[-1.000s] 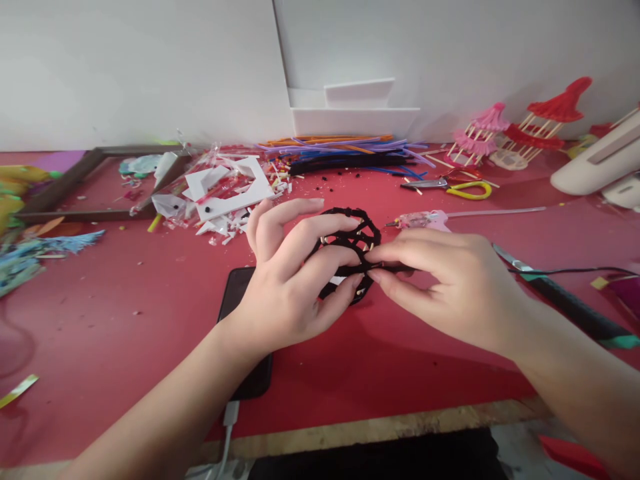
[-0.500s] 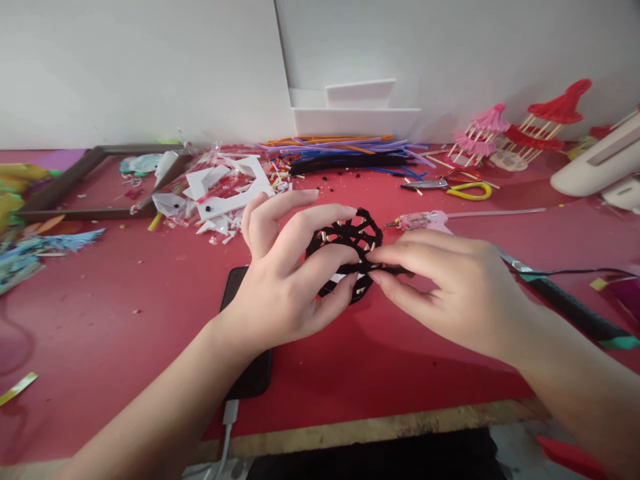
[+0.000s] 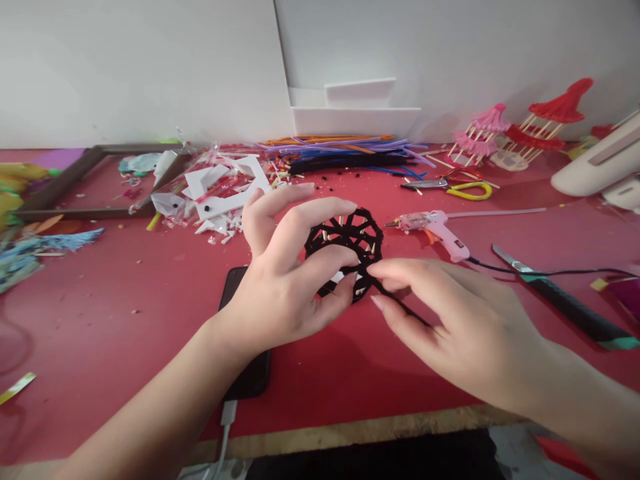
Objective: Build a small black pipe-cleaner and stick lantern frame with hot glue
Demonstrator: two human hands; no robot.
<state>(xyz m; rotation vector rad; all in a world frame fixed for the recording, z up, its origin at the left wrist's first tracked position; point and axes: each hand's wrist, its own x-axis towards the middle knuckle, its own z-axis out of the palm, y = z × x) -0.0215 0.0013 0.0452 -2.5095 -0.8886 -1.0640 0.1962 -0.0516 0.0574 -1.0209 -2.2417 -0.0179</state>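
Between my hands is a small round black frame (image 3: 367, 227) wound with pipe cleaner, with pale sticks and a bit of white showing inside. My left hand (image 3: 287, 267) pinches its near side between thumb and forefinger, the other fingers arched above. A loose black pipe cleaner (image 3: 407, 312) runs from the frame toward the lower right, through the fingers of my right hand (image 3: 450, 313). The right forefinger touches the strand close to the frame; its thumb sits just below. My left palm hides part of the frame.
A pink glue gun (image 3: 440, 230), a utility knife (image 3: 570, 300) and yellow-handled pliers (image 3: 450, 187) lie to the right. Under my left wrist is a phone (image 3: 250, 373) with a cable. Pipe cleaners (image 3: 350, 157) and white scraps (image 3: 230, 187) lie behind; small pavilion models (image 3: 545, 127) stand back right.
My right hand has shifted down and right, its thumb and forefinger wider apart. The loose pipe cleaner now slants downward, and more of the glue gun shows. The left hand has barely moved.
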